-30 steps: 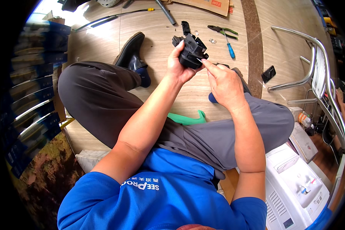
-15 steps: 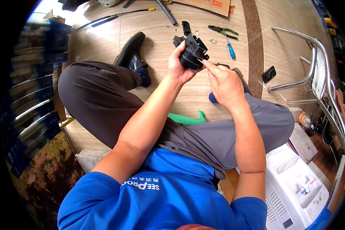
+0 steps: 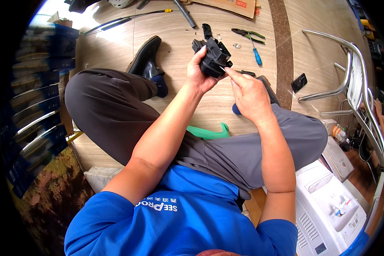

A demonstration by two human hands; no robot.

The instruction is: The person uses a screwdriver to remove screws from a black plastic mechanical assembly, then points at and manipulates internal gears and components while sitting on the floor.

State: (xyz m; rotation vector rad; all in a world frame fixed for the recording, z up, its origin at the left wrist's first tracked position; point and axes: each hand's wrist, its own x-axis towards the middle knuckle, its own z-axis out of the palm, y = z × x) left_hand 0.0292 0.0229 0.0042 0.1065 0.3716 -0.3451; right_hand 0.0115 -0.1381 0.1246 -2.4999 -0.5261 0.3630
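Note:
My left hand [image 3: 200, 77] is wrapped round a black plastic housing [image 3: 216, 53], an open, box-like part with a rounded lower end, held above the floor between my legs. Fingers of my right hand [image 3: 252, 96] are pinched together at the housing's lower right edge. A thin, pale piece shows at these fingertips, touching the housing; its kind is too small to make out. Just beyond the housing, on the floor, lies a small black plastic piece [image 3: 207, 31]. Part of a dark, slim object [image 3: 248, 73] is visible past my right fingers.
Pliers with green-and-black handles [image 3: 256, 37] and a blue-handled screwdriver [image 3: 257, 56] lie to the right, near small loose bits [image 3: 237, 45]. A metal-framed chair [image 3: 350, 77], black phone [image 3: 299, 83] and white appliance [image 3: 328, 209] are farther right. A green plastic piece [image 3: 209, 132] lies between my legs.
Almost nothing differs. My right hand has shifted very slightly at the housing's edge, while my left hand keeps the housing in the same place.

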